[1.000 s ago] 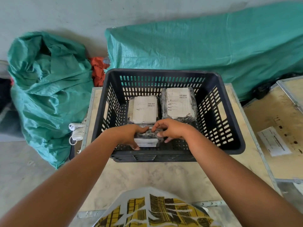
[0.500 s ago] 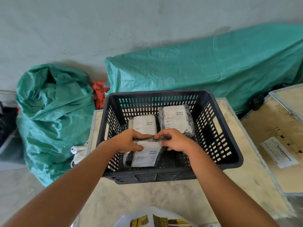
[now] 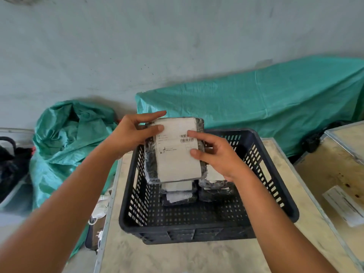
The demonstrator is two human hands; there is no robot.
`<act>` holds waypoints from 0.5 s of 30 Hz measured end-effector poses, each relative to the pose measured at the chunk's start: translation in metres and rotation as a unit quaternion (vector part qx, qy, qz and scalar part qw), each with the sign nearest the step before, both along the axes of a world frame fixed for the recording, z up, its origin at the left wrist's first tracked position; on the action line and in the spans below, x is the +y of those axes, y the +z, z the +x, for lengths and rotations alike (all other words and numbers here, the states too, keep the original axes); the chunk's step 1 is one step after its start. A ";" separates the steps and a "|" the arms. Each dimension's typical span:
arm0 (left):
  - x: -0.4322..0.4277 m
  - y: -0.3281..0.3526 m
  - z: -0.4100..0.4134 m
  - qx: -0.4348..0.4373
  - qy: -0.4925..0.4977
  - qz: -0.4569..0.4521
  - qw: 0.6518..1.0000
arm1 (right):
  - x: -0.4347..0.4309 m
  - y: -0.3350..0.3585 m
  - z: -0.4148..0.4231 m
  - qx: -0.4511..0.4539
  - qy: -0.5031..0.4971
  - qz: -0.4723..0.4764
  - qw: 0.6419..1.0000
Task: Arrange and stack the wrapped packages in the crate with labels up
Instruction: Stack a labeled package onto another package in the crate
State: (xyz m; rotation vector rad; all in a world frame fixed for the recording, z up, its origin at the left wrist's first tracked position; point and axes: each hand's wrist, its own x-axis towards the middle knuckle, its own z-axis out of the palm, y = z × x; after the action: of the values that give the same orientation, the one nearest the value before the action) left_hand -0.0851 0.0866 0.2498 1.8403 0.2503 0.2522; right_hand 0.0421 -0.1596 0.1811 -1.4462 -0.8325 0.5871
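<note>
I see both hands, left hand [image 3: 132,133] and right hand [image 3: 217,154], fingers pinching a wrapped package [image 3: 174,150] label-up above the crate [image 3: 275,194], whose near half looks open.

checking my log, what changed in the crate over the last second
Both hands, left hand and right hand, lifted the wrapped package from the crate's near floor to above its rim, label now facing up. The grip stayed two-handed; the packages at the back stayed put.
</note>
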 end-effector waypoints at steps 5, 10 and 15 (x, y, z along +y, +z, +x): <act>-0.008 -0.011 -0.005 0.021 -0.020 0.099 0.995 | 0.008 0.011 0.020 0.001 -0.027 0.001 1.000; -0.018 -0.039 -0.002 0.035 0.014 0.105 0.994 | 0.020 0.006 0.037 0.032 -0.033 -0.030 0.998; -0.015 -0.071 0.016 0.075 0.083 0.114 0.987 | 0.039 -0.019 0.044 0.074 -0.059 -0.075 0.993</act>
State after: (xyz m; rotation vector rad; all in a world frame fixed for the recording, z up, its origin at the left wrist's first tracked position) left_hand -0.0693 0.0718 0.1785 2.0711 0.4986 0.2671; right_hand 0.0862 -0.1207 0.1619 -1.5560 -0.5927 0.6696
